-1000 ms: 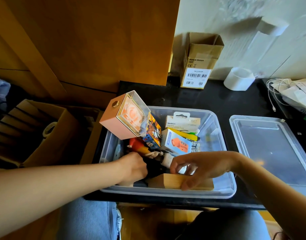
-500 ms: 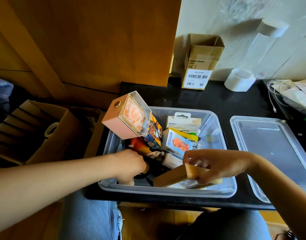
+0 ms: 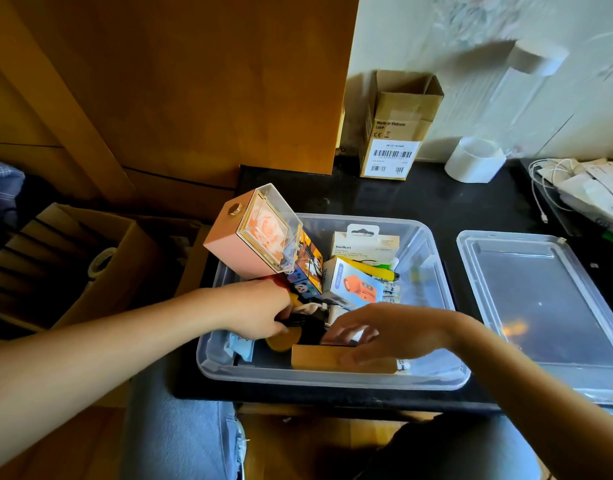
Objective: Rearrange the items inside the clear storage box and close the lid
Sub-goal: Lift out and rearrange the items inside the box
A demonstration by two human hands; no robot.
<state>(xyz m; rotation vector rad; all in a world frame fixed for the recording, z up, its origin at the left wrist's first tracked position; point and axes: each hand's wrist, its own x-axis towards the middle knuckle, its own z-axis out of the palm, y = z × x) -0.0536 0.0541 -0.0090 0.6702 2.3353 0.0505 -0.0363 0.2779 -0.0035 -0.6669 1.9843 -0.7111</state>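
Black and glossy, the table stands against a white wall beside a tall brown wooden panel. On it sits the clear plastic storage box, uncovered, and just to its right lies the box's clear flat lid, resting on the table and not on the box.

Inside the box, a pink rectangular case with a clear front leans tilted out over the far left corner, against a colourful printed carton. Beside these stand a white Belkin package at the far wall and a pale blue mini-fan carton with an orange picture in front of it. A long light wooden block lies flat along the near wall.

The left hand reaches in from the left with its fingers curled round a dark object in the middle of the box; what that object is cannot be made out. The right hand comes in from the right, fingers bent, with the fingertips on the top of the wooden block and the thumb touching a small white item behind it.

At the wall stand an open brown cardboard box with a barcode label and a white roll of tape.
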